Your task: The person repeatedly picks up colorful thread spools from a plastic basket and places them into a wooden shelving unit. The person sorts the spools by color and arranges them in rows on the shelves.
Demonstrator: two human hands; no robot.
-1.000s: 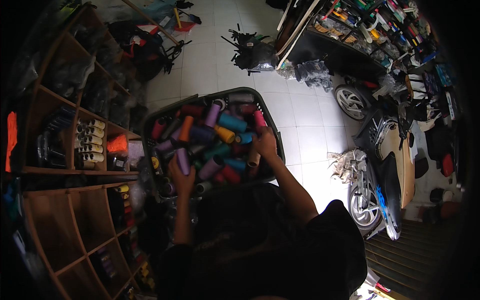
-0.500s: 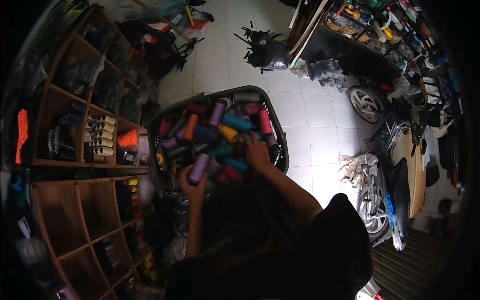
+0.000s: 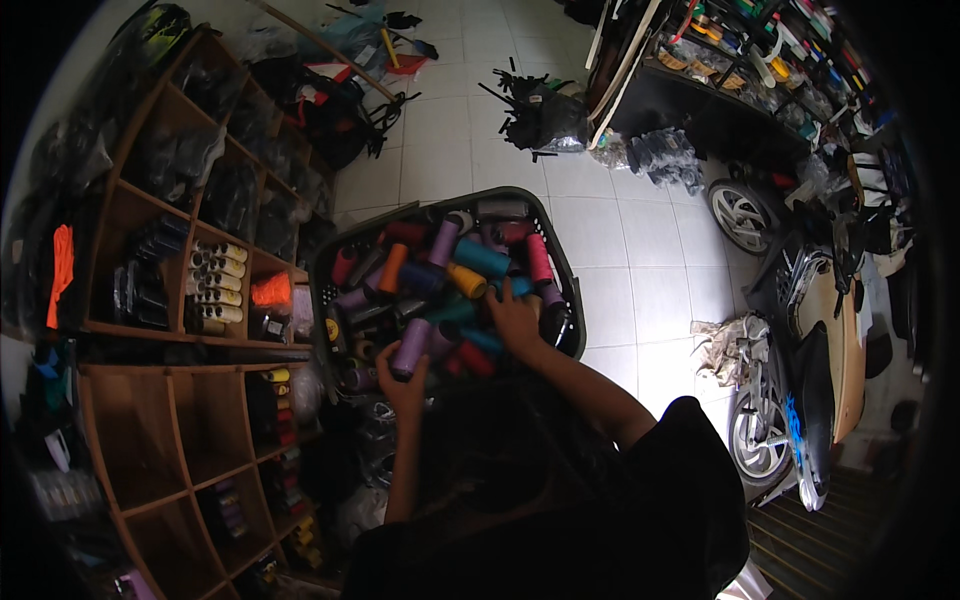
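A purple thread spool [image 3: 412, 348] stands tilted in my left hand [image 3: 400, 388], whose fingers and thumb are closed around its lower part at the near side of the basket. My right hand [image 3: 514, 320] reaches into the dark plastic basket [image 3: 573, 290] at its right side. Its fingers are apart and touch the heap beside a teal spool [image 3: 518, 287]; their tips are partly hidden. Around it lie a yellow spool [image 3: 467, 281], a larger teal spool [image 3: 482, 258], a pink spool [image 3: 539, 258] and an orange spool [image 3: 392, 267], among several others.
Wooden cubby shelves [image 3: 180, 490] line the left, holding white spools [image 3: 220, 282] and bagged goods. A motorbike [image 3: 800, 380] stands at the right. Black strips and plastic bags [image 3: 545, 120] lie on the tiled floor [image 3: 620, 300] beyond the basket, near a packed rack [image 3: 760, 90].
The whole view has shifted slightly, so the basket appears a little lower and further right. My left hand still holds the purple spool; my right hand stays among the spools.
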